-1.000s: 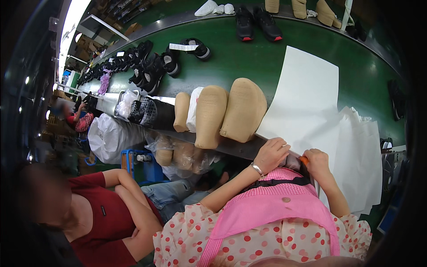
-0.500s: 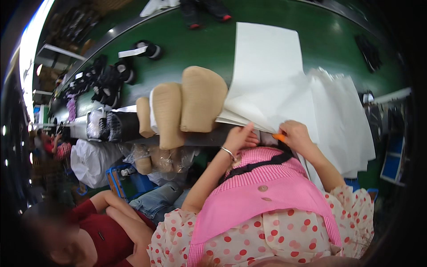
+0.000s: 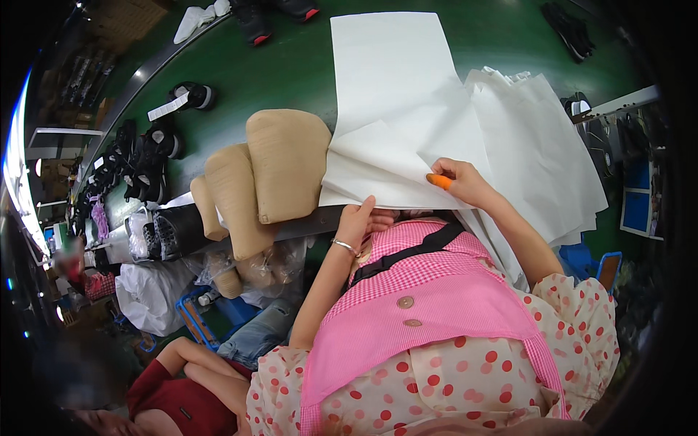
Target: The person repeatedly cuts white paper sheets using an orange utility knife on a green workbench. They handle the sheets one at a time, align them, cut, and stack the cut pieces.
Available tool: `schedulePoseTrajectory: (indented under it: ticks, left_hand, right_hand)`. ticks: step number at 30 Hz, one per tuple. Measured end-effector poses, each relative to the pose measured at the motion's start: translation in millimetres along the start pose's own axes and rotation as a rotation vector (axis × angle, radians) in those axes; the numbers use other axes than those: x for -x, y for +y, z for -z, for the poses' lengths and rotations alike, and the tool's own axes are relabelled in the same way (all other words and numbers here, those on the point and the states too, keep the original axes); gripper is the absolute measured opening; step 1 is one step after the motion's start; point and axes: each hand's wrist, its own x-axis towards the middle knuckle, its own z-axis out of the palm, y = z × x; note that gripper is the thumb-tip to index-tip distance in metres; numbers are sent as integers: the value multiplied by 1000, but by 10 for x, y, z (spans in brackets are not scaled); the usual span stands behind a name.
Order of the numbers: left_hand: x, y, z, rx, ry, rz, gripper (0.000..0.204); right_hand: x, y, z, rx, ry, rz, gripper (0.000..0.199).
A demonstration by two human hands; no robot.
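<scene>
Head view: white paper sheet (image 3: pixel 378 171) on green worktop (image 3: pixel 291 65) edge, long axis 12–6. Right hand (image 3: pixel 462 182) pinches corner at 3, orange fingertip cover on. Left hand (image 3: pixel 356 218) half-curled under near edge, gripping. Risk: thin sheet tears or drags stack (image 3: pixel 538 145) beneath, judged.
</scene>
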Motion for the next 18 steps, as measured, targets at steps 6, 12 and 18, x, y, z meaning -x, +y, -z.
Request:
schedulePoseTrajectory:
  ticks: [6,12,18]
  left_hand:
    - [307,241,43,-404,-84,-140,32]
    - [169,362,53,-458,55,-299,29]
    - [-89,108,-217,-204,-67,-119,43]
  right_hand:
    - [43,-142,-22,140,168,121,14]
    - [94,-245,-97,206,162,180,12]
    - [77,-179,-265,400,183,370,17]
